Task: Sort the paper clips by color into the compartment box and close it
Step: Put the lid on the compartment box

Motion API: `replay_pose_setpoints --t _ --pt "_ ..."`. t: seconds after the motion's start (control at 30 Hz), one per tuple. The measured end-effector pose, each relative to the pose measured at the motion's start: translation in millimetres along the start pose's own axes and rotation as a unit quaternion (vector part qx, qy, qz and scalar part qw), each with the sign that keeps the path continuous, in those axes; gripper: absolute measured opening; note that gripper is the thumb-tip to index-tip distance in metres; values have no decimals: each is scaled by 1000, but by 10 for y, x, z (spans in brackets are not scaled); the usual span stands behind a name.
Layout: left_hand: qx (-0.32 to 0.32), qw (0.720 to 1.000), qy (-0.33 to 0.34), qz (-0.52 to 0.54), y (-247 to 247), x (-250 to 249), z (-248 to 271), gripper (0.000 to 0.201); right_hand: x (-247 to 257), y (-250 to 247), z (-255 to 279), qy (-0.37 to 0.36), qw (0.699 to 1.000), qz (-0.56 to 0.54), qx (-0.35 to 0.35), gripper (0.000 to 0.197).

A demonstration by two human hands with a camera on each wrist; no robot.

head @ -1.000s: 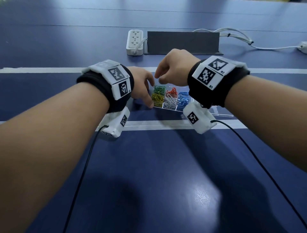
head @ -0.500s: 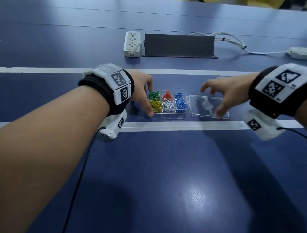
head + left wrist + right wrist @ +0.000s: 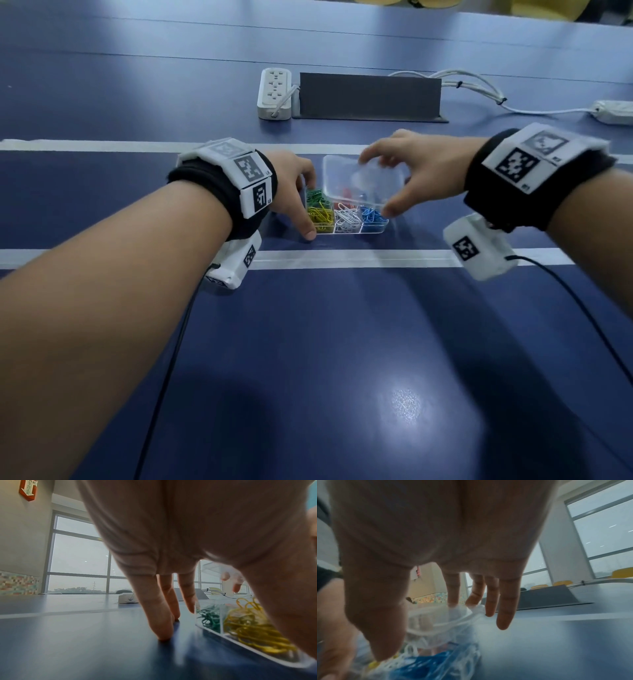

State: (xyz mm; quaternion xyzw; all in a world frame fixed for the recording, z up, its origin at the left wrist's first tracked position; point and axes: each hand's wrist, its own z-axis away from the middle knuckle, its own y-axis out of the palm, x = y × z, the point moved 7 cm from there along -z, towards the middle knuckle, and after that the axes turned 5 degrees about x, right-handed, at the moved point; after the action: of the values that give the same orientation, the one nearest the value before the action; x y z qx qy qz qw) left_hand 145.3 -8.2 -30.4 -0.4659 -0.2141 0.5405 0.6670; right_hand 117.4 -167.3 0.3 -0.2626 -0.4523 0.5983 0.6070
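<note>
A clear compartment box (image 3: 346, 231) sits on the blue table with green (image 3: 317, 198), yellow (image 3: 320, 216), white (image 3: 347, 217) and blue (image 3: 373, 216) paper clips in separate cells; red ones show through the lid. My left hand (image 3: 301, 205) rests against the box's left end, thumb at the front corner, straight fingers (image 3: 163, 622) touching the table beside the box wall (image 3: 221, 616). My right hand (image 3: 380, 185) pinches the clear lid (image 3: 356, 173) between thumb and fingers, tilted just above the box's back right. The same lid (image 3: 440, 616) hangs over blue clips (image 3: 436, 665).
A white power strip (image 3: 274, 94) and a dark grey panel (image 3: 370, 97) lie at the back, with white cables (image 3: 479, 89) running right to another strip (image 3: 616, 111). White tape lines (image 3: 342, 258) cross the table in front of and behind the box.
My right hand left the box, reached the lid lying to the box's right, picked it up and carried it left over the box. My left hand stayed at the box's left end.
</note>
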Motion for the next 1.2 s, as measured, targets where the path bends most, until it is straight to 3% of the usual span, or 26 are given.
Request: replay_pose_setpoints --t 0.4,0.73,0.87,1.0,1.2 --pt "-32 999 -3 19 87 -6 128 79 287 196 -84 10 996 83 5 77" --pt "-16 998 8 52 173 -6 210 93 299 289 -18 27 992 122 13 78" --pt "-15 997 31 73 171 4 224 82 307 308 -50 30 989 139 38 85" --pt "-3 998 30 60 168 25 212 83 291 310 -61 25 989 140 48 89" --pt "11 999 38 35 155 15 177 73 329 313 -40 2 987 154 39 83"
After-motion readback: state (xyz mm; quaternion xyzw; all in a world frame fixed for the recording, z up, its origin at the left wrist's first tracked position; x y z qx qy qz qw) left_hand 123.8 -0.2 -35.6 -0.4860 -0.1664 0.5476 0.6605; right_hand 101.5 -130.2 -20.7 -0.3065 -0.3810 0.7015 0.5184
